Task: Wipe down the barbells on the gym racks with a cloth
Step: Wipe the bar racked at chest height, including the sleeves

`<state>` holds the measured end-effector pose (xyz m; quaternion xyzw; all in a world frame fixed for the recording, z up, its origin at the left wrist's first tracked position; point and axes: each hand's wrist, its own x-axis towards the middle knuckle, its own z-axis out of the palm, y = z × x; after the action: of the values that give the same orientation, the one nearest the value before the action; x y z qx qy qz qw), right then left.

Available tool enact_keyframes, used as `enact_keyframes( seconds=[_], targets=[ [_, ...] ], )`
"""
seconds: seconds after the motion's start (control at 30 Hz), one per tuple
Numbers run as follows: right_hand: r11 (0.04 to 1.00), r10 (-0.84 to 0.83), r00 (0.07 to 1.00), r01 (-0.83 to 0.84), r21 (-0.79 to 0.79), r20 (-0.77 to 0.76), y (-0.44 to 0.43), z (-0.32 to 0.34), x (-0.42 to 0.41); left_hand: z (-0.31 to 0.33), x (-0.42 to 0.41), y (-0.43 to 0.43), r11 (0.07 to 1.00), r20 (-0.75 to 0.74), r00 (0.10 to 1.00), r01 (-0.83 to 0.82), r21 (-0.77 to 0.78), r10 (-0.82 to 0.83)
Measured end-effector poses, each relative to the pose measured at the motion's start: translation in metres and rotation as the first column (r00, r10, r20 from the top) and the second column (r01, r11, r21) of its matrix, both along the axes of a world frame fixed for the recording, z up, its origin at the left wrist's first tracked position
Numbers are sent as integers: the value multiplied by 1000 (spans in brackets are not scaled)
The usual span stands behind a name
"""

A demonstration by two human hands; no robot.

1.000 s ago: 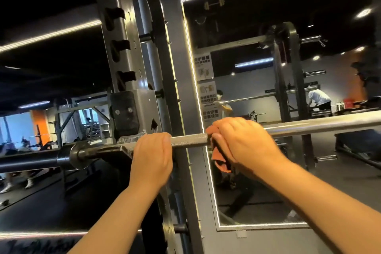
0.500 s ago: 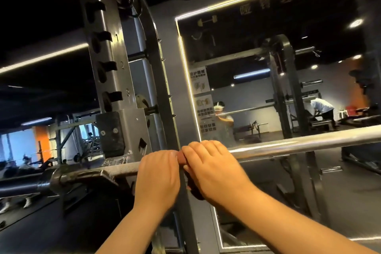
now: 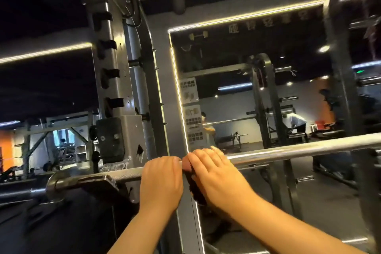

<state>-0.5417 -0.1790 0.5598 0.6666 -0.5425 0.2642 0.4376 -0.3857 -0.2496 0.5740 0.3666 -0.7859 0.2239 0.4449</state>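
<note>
Head view: I am logging left hand (image 3: 160,179) gripping barbell (image 3: 299,151), right hand (image 3: 214,177) at its 3 o'clock clutching cloth (image 3: 194,189) around it.

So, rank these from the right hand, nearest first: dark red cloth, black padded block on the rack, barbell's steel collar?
1. Dark red cloth, under the right hand.
2. Black padded block, upper left.
3. Steel collar, far left on the barbell.

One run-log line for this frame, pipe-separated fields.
step: wipe | left hand: grips barbell | right hand: holds cloth over barbell, beside left hand | barbell: resting on rack hook
</note>
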Motion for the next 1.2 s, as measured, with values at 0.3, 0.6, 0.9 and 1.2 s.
enact_keyframes(
  seconds=[0.3, 0.6, 0.9, 1.2],
  targets=[
    [989, -144, 955, 144, 19, 260, 2, 10, -2, 5, 0, 0, 999, 65, 997, -35, 12, 34],
    [934, -124, 992, 122, 335, -14, 40, 27, -50, 5, 0, 10, 995, -2, 1000, -2, 104, 2],
    [914, 94, 995, -92, 396, 15, 28, 40, -32, -6, -56, 56, 898, -482, 858, 341, 278, -177],
    [730, 195, 847, -462, 504, 494, 36, 71, -88, -33, -123, 52, 949, -594, 762, 315, -10, -259]
  ],
)
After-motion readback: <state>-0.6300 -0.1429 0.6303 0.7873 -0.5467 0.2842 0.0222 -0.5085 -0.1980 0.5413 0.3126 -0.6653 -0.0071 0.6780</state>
